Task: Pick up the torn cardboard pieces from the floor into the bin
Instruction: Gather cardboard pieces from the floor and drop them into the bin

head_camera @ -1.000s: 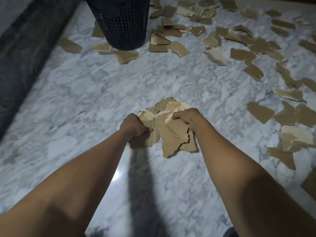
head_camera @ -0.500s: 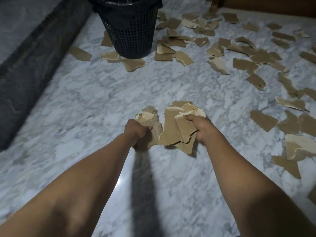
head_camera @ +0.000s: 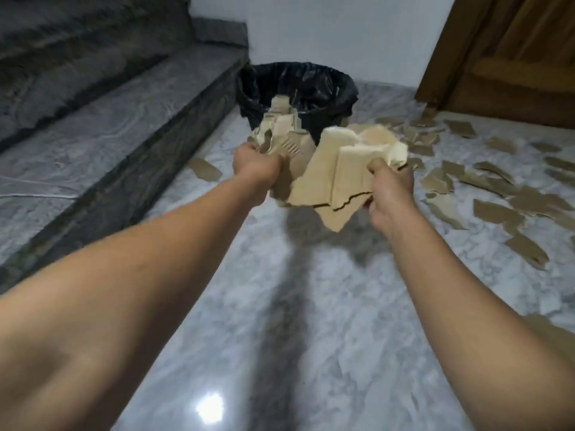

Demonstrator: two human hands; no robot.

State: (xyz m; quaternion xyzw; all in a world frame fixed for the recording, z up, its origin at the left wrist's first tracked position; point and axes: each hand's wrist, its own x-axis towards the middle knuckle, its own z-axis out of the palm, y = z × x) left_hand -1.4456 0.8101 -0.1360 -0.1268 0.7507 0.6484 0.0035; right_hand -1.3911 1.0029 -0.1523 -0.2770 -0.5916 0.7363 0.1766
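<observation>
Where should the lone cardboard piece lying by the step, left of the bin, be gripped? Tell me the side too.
Pinch its right-hand edge, coming from above on the open floor side, I'd judge: the lone cardboard piece lies flat, and the step rises close on its left.

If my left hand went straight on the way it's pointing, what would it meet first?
Probably the near rim of the black bin, just ahead of the left hand and the cardboard pieces it grips; depth is hard to judge.
</observation>
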